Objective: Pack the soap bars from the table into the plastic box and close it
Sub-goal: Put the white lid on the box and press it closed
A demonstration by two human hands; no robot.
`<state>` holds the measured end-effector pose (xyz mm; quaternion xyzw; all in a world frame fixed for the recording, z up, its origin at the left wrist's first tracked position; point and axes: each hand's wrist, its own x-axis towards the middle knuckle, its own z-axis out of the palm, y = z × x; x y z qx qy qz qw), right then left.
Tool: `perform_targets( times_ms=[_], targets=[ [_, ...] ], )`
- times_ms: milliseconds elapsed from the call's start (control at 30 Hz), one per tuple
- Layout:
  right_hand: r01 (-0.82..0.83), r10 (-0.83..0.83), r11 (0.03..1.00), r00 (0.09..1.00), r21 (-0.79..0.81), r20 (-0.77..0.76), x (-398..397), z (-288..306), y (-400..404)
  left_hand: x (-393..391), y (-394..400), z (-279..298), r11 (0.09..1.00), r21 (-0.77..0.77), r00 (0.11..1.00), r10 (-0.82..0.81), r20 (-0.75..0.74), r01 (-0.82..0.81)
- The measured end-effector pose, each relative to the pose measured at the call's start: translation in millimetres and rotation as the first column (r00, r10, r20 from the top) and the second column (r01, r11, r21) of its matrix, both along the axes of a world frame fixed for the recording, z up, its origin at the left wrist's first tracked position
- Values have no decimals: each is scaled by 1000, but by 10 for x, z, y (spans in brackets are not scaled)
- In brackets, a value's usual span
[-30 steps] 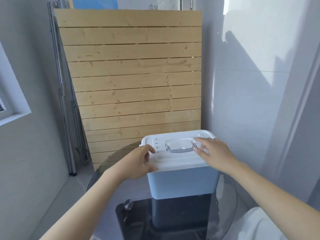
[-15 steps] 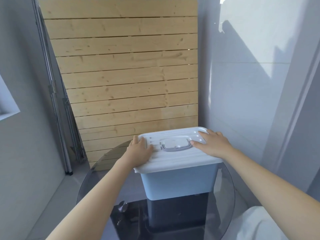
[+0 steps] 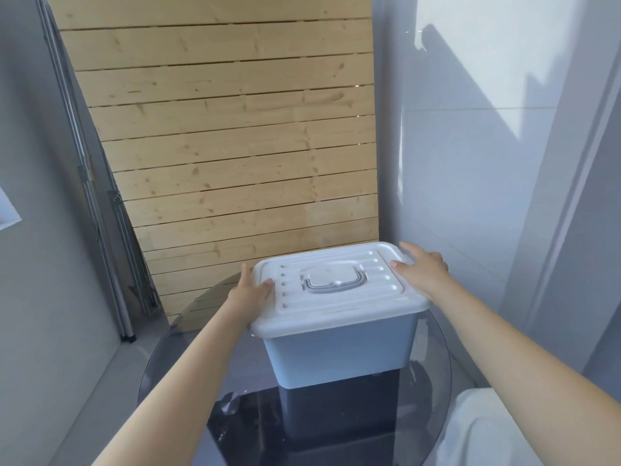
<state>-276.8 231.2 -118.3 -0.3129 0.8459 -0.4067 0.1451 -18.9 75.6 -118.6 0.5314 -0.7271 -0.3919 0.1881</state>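
A pale blue plastic box (image 3: 339, 354) stands on the round dark glass table (image 3: 174, 361). Its white ribbed lid (image 3: 336, 307) lies on top, with a folded grey handle (image 3: 332, 282) in the middle. My left hand (image 3: 247, 292) grips the lid's left edge, thumb on top and fingers over the side. My right hand (image 3: 421, 272) lies flat on the lid's far right corner, fingers spread. No soap bars are visible; the box's inside is hidden by the lid.
A slatted wooden panel (image 3: 235, 146) leans against the wall behind the table. Folded metal stands (image 3: 111, 237) lean at its left. Grey walls close in on the left and right. A white cloth (image 3: 477, 432) shows at the lower right.
Both hands have slid outward from beside the handle to the lid's left and right edges. The view has tilted down and moved closer to the box.
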Motion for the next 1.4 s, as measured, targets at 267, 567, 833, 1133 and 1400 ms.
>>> perform_targets(
  times_ms=[267, 567, 833, 1133, 1400],
  targets=[
    [85, -92, 996, 963, 38, 252, 30, 2, 40, 80, 30, -7, 923, 373, 979, 149, -138, -88],
    [157, -170, 984, 970, 84, 174, 31, -19, 66, 10, 90, 36, 961, -136, 963, 255, 87, -242],
    [203, -199, 978, 976, -42, 86, 47, -35, 87, 1, 103, -5, 950, -60, 950, 302, -80, -307],
    [182, -180, 975, 983, -126, 26, 46, -37, 76, -26, 145, -14, 958, -26, 934, 272, -233, -286],
    [128, -126, 986, 992, -103, 22, 50, -12, 87, -17, 133, -74, 962, 55, 921, 271, -279, -266]
  ],
)
